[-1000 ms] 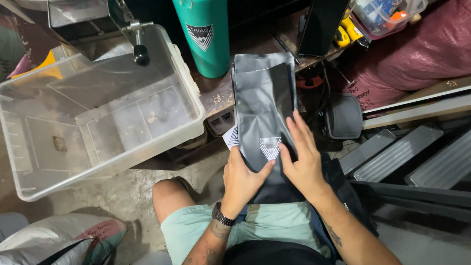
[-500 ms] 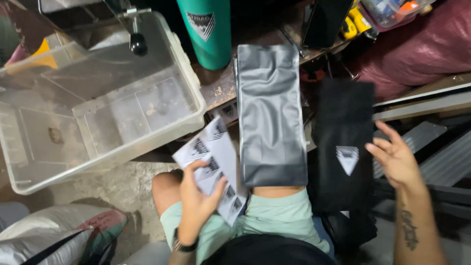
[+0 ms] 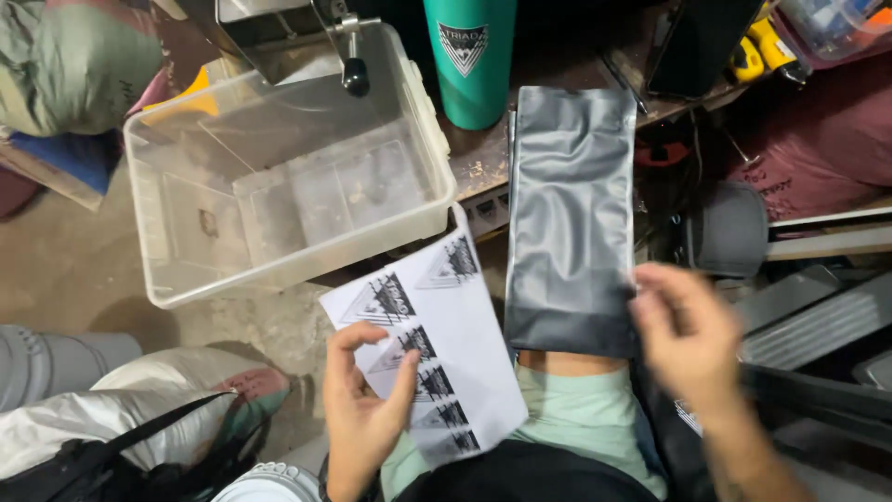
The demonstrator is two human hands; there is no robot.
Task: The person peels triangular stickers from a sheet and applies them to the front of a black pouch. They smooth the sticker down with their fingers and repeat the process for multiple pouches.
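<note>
- Sticker sheet point(image 3: 437, 353), white with a row of black triangle labels, is in our left hand point(image 3: 364, 409); it sits low in the middle of the view, above our lap and tilted, with its upper corner near the plastic bin.
- At the far left we see a silver sack point(image 3: 102, 418) lying on the floor, with a dark strap across it.
- Next comes the clear plastic bin point(image 3: 149, 214), on the floor just beside the wooden bench; a few small bits lie inside it.
- Our left hand is closed on the sheet: the thumb presses on the printed side and the fingers curl behind the lower edge.
- Behind the sheet, a teal bottle point(image 3: 472, 58) stands upright on the bench.
- To the right of the sheet, a grey foil pouch point(image 3: 571, 218) lies flat, its lower end on our knee and its top near the bottle.
- Our right hand point(image 3: 688, 339) is just at the lower right corner of the pouch, fingers spread loosely; it is blurred, so we cannot tell if it touches the pouch.
</note>
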